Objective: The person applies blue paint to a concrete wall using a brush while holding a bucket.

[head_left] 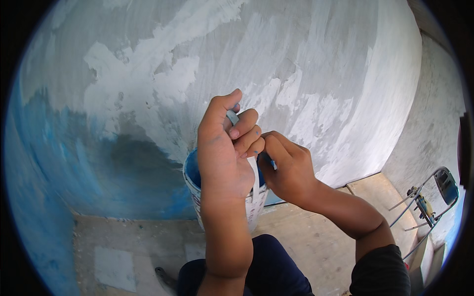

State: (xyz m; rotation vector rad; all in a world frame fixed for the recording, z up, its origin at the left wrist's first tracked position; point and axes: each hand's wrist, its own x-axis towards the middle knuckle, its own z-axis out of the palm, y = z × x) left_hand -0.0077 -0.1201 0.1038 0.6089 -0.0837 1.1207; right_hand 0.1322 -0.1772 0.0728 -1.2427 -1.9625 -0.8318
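My left hand is raised in the middle, palm toward me. Its fingers curl round a narrow pale thing, which shows between thumb and forefinger; its kind is hidden. Against its little finger, my right hand is closed with knuckles up. A small bit of blue shows inside its curled fingers, too little to name. Beneath both hands stands a white bucket with blue on its inner wall, partly covered by my left wrist. A white strip runs down from beside the left fingers across the bucket's near side.
Close ahead rises a wall with grey and white patches and blue paint at lower left. A metal-framed chair with objects on it stands at right. A pale square lies on the tan floor. My knees in dark trousers are below.
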